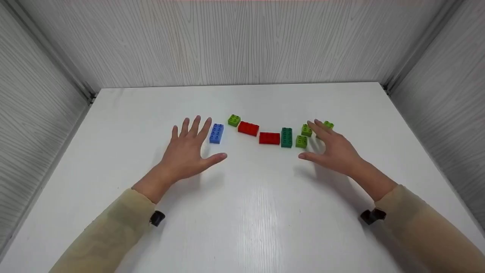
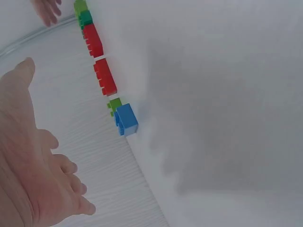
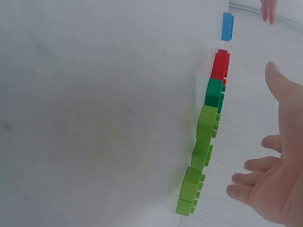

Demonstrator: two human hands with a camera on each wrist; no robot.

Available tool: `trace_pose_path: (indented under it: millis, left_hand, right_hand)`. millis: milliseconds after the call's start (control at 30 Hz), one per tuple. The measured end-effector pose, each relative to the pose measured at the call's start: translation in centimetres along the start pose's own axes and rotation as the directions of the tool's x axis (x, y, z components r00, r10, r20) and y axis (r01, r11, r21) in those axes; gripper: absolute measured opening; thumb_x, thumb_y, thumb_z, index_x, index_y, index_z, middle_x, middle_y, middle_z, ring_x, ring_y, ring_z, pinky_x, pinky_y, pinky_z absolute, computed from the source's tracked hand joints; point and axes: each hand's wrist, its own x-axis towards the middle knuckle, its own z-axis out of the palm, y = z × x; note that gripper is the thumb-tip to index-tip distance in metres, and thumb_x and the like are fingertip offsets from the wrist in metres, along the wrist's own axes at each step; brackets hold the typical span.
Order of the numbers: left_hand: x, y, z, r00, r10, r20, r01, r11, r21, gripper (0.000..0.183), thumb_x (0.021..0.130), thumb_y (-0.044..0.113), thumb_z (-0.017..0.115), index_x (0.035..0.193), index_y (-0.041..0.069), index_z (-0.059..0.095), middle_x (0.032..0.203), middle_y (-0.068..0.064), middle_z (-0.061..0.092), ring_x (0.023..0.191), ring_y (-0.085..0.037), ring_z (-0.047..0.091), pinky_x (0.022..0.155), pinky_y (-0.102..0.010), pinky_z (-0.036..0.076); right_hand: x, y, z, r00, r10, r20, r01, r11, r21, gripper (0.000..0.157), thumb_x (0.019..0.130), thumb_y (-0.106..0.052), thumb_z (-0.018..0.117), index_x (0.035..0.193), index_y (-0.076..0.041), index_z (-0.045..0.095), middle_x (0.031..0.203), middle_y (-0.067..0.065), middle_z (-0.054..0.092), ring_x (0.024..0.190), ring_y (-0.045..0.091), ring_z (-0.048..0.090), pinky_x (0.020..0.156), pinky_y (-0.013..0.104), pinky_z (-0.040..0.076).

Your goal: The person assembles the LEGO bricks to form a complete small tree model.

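My left hand (image 1: 185, 154) hovers over the white table with fingers spread, its index fingertip beside a blue brick (image 1: 216, 133). Nothing is in its grasp. On the right, my other hand (image 1: 335, 152) also hangs above the table, fingers extended and holding nothing. Its fingertips overlap a lime brick (image 1: 329, 124) in the head view, partly hiding it. Two more lime bricks, one (image 1: 306, 130) behind the other (image 1: 301, 141), lie left of those fingers. Between the hands are a dark green brick (image 1: 287, 137), two red bricks (image 1: 248, 128) and a small lime brick (image 1: 234, 120).
The bricks form a loose row across the white table (image 1: 242, 212), studs up where studs show. Grey wood-grain panels stand at the back (image 1: 242, 41), left (image 1: 34, 76) and right (image 1: 443, 76). Dark wrist straps (image 1: 157, 218) show at both sleeve cuffs.
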Motion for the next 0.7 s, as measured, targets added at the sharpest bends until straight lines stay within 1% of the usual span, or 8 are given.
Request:
trace_pose_path:
  millis: [100, 167, 300, 367, 433, 567, 633, 700]
  left_hand:
    - [1.3, -0.4, -0.9, 0.999, 0.039, -0.002, -0.039, 0.999, -0.029, 0.111, 0.091, 0.087, 0.045, 0.172, 0.020, 0.010, 0.177, -0.015, 0.009, 0.162, -0.044, 0.003, 0.125, -0.067, 0.002]
    - [2.2, -0.8, -1.4, 0.998, 0.066, -0.014, -0.067, 0.996, -0.066, 0.109, 0.092, 0.084, 0.049, 0.172, 0.021, 0.012, 0.177, -0.014, 0.012, 0.162, -0.042, 0.006, 0.126, -0.065, 0.003]
    - [4.1, -1.4, -2.1, 0.994, 0.103, -0.036, -0.108, 0.981, -0.164, 0.103, 0.094, 0.077, 0.056, 0.172, 0.023, 0.014, 0.177, -0.011, 0.016, 0.163, -0.035, 0.011, 0.129, -0.056, 0.005]
    - [5.2, -1.7, -2.3, 0.993, 0.114, -0.045, -0.121, 0.970, -0.212, 0.101, 0.095, 0.074, 0.059, 0.172, 0.025, 0.015, 0.177, -0.009, 0.018, 0.163, -0.030, 0.014, 0.130, -0.051, 0.005]
    - [6.2, -1.9, -2.5, 0.992, 0.115, -0.045, -0.122, 0.961, -0.246, 0.100, 0.095, 0.072, 0.061, 0.172, 0.026, 0.017, 0.177, -0.006, 0.019, 0.163, -0.027, 0.015, 0.130, -0.049, 0.007]
    - [8.2, -2.2, -2.5, 0.995, 0.091, -0.049, -0.101, 0.947, -0.305, 0.098, 0.094, 0.070, 0.065, 0.171, 0.029, 0.020, 0.176, -0.001, 0.022, 0.162, -0.024, 0.019, 0.129, -0.052, 0.016]
    - [9.1, -2.3, -2.3, 0.996, 0.070, -0.051, -0.083, 0.938, -0.336, 0.097, 0.093, 0.069, 0.067, 0.171, 0.031, 0.021, 0.175, 0.000, 0.024, 0.161, -0.025, 0.022, 0.127, -0.054, 0.022]
    - [9.9, -2.2, -2.2, 0.997, 0.053, -0.055, -0.070, 0.924, -0.376, 0.096, 0.093, 0.067, 0.069, 0.170, 0.033, 0.024, 0.174, 0.002, 0.028, 0.160, -0.024, 0.025, 0.126, -0.053, 0.027]
  right_hand:
    - [0.4, 0.4, -0.1, 1.000, -0.015, -0.025, 0.016, 0.997, 0.073, 0.102, 0.088, -0.067, 0.077, 0.168, -0.022, 0.033, 0.171, 0.010, 0.033, 0.153, 0.040, 0.037, 0.118, 0.064, 0.035]
    - [0.6, 0.8, -0.1, 0.999, -0.027, -0.043, 0.032, 0.993, 0.113, 0.099, 0.088, -0.062, 0.081, 0.166, -0.019, 0.038, 0.168, 0.010, 0.039, 0.152, 0.038, 0.039, 0.118, 0.062, 0.036]
    - [1.1, 1.5, 0.1, 0.998, -0.027, -0.062, 0.039, 0.980, 0.195, 0.091, 0.088, -0.052, 0.085, 0.162, -0.017, 0.046, 0.160, 0.013, 0.051, 0.140, 0.039, 0.053, 0.112, 0.059, 0.044]
    - [1.4, 1.9, 0.2, 0.998, -0.018, -0.060, 0.032, 0.969, 0.245, 0.088, 0.088, -0.048, 0.087, 0.161, -0.016, 0.048, 0.157, 0.014, 0.054, 0.135, 0.039, 0.057, 0.109, 0.057, 0.047]
    - [1.6, 2.3, 0.4, 0.999, -0.007, -0.049, 0.022, 0.954, 0.298, 0.086, 0.089, -0.044, 0.087, 0.160, -0.015, 0.049, 0.154, 0.015, 0.056, 0.134, 0.039, 0.057, 0.109, 0.055, 0.048]
    - [2.2, 2.8, 0.7, 1.000, 0.006, -0.026, 0.005, 0.923, 0.384, 0.081, 0.089, -0.038, 0.088, 0.157, -0.012, 0.052, 0.152, 0.013, 0.057, 0.137, 0.035, 0.056, 0.111, 0.052, 0.047]
    - [2.4, 3.1, 0.8, 1.000, 0.012, -0.016, -0.005, 0.914, 0.405, 0.078, 0.090, -0.036, 0.088, 0.155, -0.011, 0.055, 0.151, 0.013, 0.058, 0.136, 0.033, 0.057, 0.110, 0.051, 0.049]
    - [2.6, 3.2, 0.8, 1.000, 0.022, -0.006, -0.018, 0.910, 0.414, 0.075, 0.090, -0.033, 0.088, 0.154, -0.011, 0.057, 0.149, 0.012, 0.060, 0.133, 0.031, 0.059, 0.107, 0.049, 0.051]
